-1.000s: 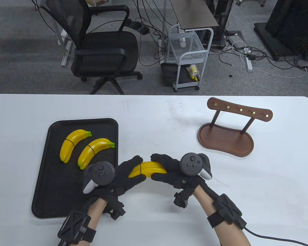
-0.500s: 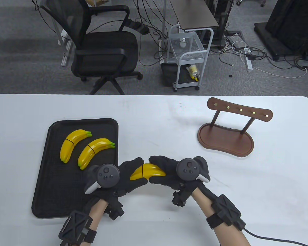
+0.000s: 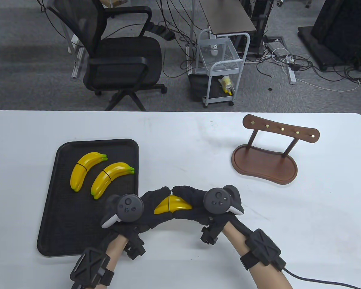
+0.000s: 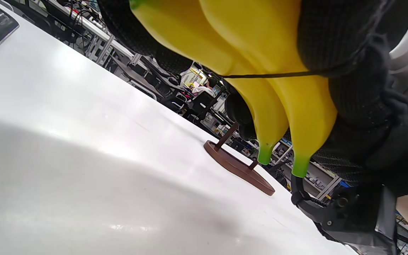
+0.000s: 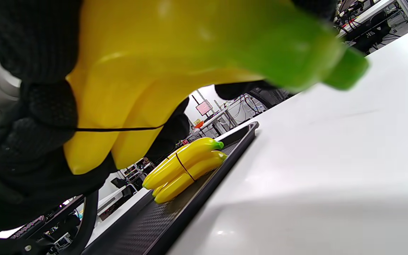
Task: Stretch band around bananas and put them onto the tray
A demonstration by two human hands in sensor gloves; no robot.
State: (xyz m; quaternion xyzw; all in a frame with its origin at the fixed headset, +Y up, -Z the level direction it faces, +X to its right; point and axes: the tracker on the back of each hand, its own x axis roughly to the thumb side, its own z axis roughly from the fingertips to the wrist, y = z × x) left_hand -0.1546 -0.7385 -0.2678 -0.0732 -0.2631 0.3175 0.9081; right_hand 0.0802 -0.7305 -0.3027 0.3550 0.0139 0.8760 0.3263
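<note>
A bunch of yellow toy bananas (image 3: 173,204) with a thin black band (image 3: 168,204) round its middle is held above the table between both hands. My left hand (image 3: 152,204) grips its left end and my right hand (image 3: 191,200) grips its right end. In the left wrist view the bananas (image 4: 260,71) hang close with the band (image 4: 260,75) stretched across them. The right wrist view shows the same bunch (image 5: 147,78) and band (image 5: 119,129). Two banded bunches (image 3: 84,168) (image 3: 109,177) lie on the black tray (image 3: 63,228) at the left.
A brown wooden stand (image 3: 266,159) with brass pegs sits at the right of the white table. It appears far off as the stand (image 4: 239,166) in the left wrist view. An office chair (image 3: 120,54) and a white cart (image 3: 222,66) stand on the floor beyond.
Both hands have closed in toward each other and covered more of the bunch. The bunch has tilted and shifted slightly toward me. The bananas on the tray have not moved.
</note>
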